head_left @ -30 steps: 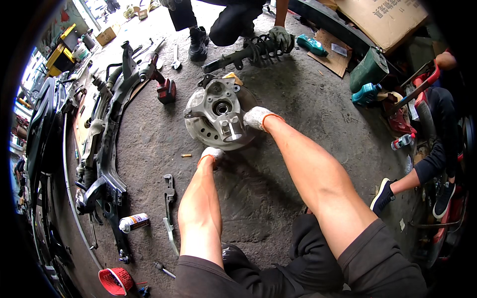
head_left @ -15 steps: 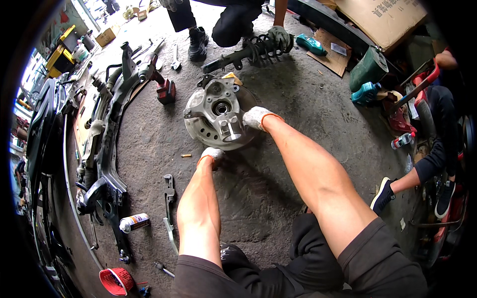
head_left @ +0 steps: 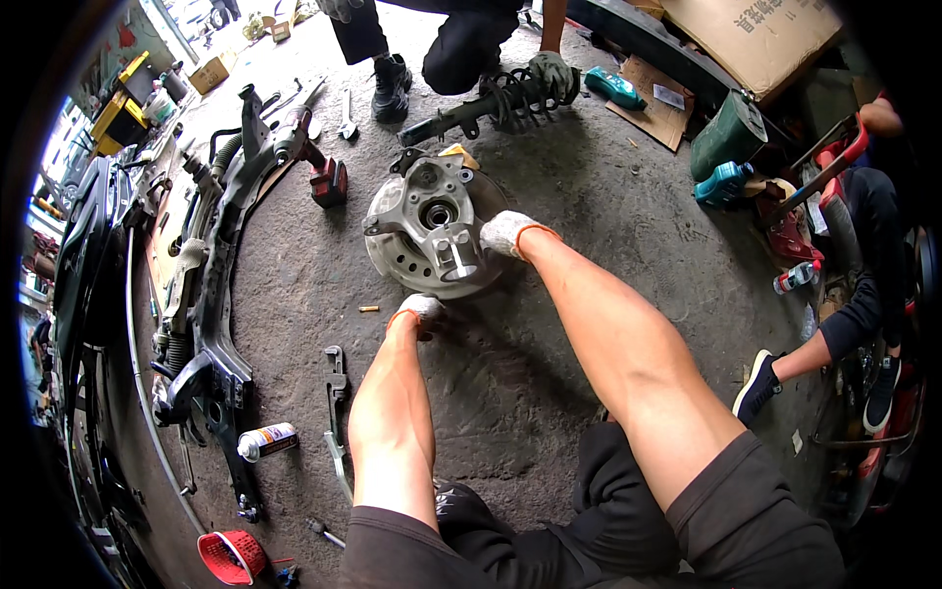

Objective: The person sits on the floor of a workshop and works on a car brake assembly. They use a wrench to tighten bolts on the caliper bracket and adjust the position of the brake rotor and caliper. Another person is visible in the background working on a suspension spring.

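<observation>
A grey steering knuckle [head_left: 428, 180] with a round hub bore lies on top of a brake disc [head_left: 397, 257], low over the concrete floor ahead of me. My left hand [head_left: 424, 310], in a white knit glove with an orange cuff, is closed at the disc's near edge, its fingers mostly hidden beneath. On the right side, my right hand [head_left: 504, 233], gloved the same way, grips the disc's rim, fingertips tucked out of sight. A brake caliper [head_left: 453, 253] sits on the near part of the assembly.
Across from me a co-worker's gloved hand [head_left: 551, 71] holds a strut with a coil spring [head_left: 510, 103]. To the left are a red cordless impact wrench [head_left: 329, 182], a subframe [head_left: 211, 294], a spray can [head_left: 267, 442] and a red basket [head_left: 232, 557]. Another person's shoe [head_left: 754, 387] is at right.
</observation>
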The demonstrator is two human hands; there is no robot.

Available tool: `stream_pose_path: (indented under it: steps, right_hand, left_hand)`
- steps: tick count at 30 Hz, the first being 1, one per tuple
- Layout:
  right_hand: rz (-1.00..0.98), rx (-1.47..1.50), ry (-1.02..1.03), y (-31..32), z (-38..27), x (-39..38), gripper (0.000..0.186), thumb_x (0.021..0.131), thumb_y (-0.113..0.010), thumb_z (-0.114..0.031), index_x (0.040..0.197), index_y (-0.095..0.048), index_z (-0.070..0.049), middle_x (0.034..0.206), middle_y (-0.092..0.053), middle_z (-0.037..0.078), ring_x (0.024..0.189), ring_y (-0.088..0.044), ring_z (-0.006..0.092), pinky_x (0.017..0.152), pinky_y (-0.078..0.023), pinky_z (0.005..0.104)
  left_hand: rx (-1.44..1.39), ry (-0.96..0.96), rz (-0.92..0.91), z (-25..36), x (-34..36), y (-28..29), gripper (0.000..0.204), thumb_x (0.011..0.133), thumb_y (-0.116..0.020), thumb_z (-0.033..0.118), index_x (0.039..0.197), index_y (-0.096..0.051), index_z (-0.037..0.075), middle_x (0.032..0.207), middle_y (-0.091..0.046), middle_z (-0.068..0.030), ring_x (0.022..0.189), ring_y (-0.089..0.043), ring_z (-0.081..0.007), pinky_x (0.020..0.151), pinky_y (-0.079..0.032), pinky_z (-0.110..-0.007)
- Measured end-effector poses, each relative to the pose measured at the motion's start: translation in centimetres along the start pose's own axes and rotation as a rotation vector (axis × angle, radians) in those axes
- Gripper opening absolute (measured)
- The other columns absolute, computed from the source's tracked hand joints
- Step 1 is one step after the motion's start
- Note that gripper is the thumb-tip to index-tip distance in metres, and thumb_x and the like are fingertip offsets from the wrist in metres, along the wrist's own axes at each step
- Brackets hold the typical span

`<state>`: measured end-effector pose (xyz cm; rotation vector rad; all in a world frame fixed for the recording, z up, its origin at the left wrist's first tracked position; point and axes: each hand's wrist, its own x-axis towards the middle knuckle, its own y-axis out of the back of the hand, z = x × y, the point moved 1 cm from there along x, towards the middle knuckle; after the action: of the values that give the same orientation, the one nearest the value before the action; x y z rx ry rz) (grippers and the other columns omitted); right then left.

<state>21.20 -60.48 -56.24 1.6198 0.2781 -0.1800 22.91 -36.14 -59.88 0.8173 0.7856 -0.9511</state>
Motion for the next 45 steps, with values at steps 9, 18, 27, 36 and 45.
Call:
stream_pose_path:
  steps: [9, 18, 27, 36, 45]
  right_hand:
    - [-0.041, -0.052, 0.043, 2.0, -1.1, -0.5, 0.026, 0.086, -0.049, -0.014, 0.095, -0.073, -0.009, 0.096, -0.071, 0.013, 0.092, -0.068, 0.0305, 0.076, -0.054, 0.0399]
    - [0.051, 0.509, -0.334, 5.6, -2.4, -3.1, 0.030, 0.086, -0.054, -0.028, 0.104, -0.071, -0.011, 0.108, -0.068, 0.015, 0.101, -0.063, 0.0351, 0.086, -0.050, 0.0400]
    - [0.029, 0.384, -0.224, 3.7, -1.5, -2.0, 0.030, 0.088, -0.049, -0.024, 0.102, -0.071, -0.010, 0.108, -0.068, 0.014, 0.099, -0.064, 0.0341, 0.082, -0.051, 0.0390]
    - [-0.045, 0.259, -0.182, 0.7, 1.0, 0.0, 0.030, 0.088, -0.048, -0.021, 0.104, -0.071, -0.010, 0.110, -0.069, 0.010, 0.101, -0.065, 0.0293, 0.084, -0.052, 0.0364]
    - [0.206, 0.755, -0.456, 5.7, -2.2, -3.5, 0.032, 0.087, -0.057, -0.029, 0.108, -0.070, -0.009, 0.111, -0.068, 0.015, 0.106, -0.063, 0.0315, 0.091, -0.049, 0.0382]
  left_hand:
    - [0.030, -0.056, 0.098, -1.4, 2.4, -0.1, 0.023, 0.085, -0.061, 0.024, 0.097, -0.068, 0.007, 0.082, -0.068, -0.0095, 0.067, -0.064, -0.0241, 0.062, -0.052, -0.038]
    - [0.161, 0.005, 0.104, 0.4, -0.6, -0.3, 0.023, 0.087, -0.056, 0.023, 0.097, -0.067, 0.006, 0.084, -0.070, -0.0088, 0.069, -0.066, -0.0209, 0.059, -0.050, -0.036]
    - [0.108, 0.028, 0.095, -0.9, 2.0, -0.3, 0.024, 0.088, -0.055, 0.024, 0.100, -0.068, 0.008, 0.089, -0.071, -0.0069, 0.072, -0.067, -0.0209, 0.062, -0.050, -0.037]
    - [0.254, -0.120, 0.021, 0.4, 2.0, -0.6, 0.031, 0.088, -0.057, 0.032, 0.106, -0.066, 0.009, 0.095, -0.071, -0.0077, 0.077, -0.069, -0.0235, 0.064, -0.051, -0.037]
    - [0.058, -0.037, 0.092, 0.5, -0.3, -0.5, 0.037, 0.089, -0.054, 0.041, 0.104, -0.066, 0.009, 0.094, -0.071, -0.0066, 0.078, -0.069, -0.0238, 0.065, -0.049, -0.039]
